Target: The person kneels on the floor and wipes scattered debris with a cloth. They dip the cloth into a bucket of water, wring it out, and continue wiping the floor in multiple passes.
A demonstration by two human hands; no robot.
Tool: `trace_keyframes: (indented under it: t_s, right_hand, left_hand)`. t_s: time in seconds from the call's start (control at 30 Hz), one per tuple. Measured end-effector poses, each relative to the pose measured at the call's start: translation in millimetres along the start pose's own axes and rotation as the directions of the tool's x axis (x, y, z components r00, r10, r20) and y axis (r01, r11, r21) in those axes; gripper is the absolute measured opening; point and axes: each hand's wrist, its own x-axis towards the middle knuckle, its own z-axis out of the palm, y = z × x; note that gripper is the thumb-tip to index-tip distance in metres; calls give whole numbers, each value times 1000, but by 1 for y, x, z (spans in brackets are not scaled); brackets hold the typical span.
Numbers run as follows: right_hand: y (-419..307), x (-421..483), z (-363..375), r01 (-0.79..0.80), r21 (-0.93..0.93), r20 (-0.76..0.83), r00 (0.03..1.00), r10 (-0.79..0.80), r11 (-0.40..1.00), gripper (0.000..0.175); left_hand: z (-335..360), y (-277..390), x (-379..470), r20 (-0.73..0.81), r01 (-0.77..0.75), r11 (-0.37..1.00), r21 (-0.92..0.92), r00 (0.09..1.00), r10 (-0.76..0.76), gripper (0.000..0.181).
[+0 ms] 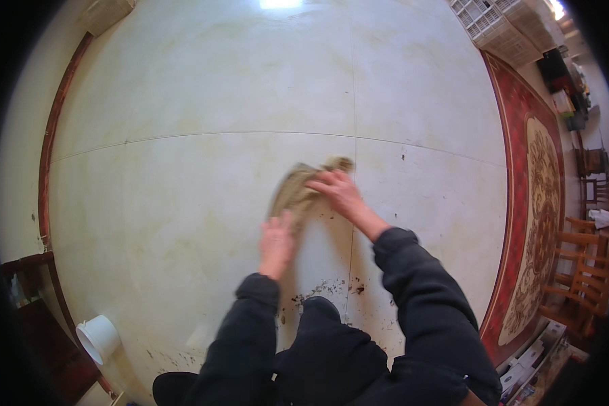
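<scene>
A brown, wrinkled cloth (295, 189) lies bunched on the pale tiled floor (208, 203). My right hand (337, 190) grips its upper right part, and a crumpled end sticks out beyond the fingers. At the cloth's lower left end is my left hand (276, 241), its fingers on the fabric. Both that hand and the cloth look blurred. Dark crumbs of dirt (319, 289) are scattered on the floor between my forearms, close to my dark-clad knee (319, 309).
A white bucket (99, 337) is at lower left, by dark red wooden furniture (56, 350). Along the right runs a red patterned carpet (500, 203), with wooden chairs (581, 274) beyond it. White plastic crates (487, 23) stand at upper right. Reddish skirting (51, 147) edges the left wall.
</scene>
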Motion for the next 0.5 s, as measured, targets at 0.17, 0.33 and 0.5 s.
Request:
trace_keyframes:
  t_s: [0.17,0.33,0.5]
  right_hand:
    - [-2,-207,-101,-333,-49,137,931,337,942,42]
    - [-21,-255,-142,-683,117,265,721,640,721,39]
    - [-12,-62,-123,-363,325,-114,902,417,873,36]
  left_hand:
    - [71,123,-58,405,-339,892,-298,802,440,58]
    - [64,133,-62,636,227,611,-758,467,615,42]
    - [-8,60,-21,502,407,307,-860,779,375,41]
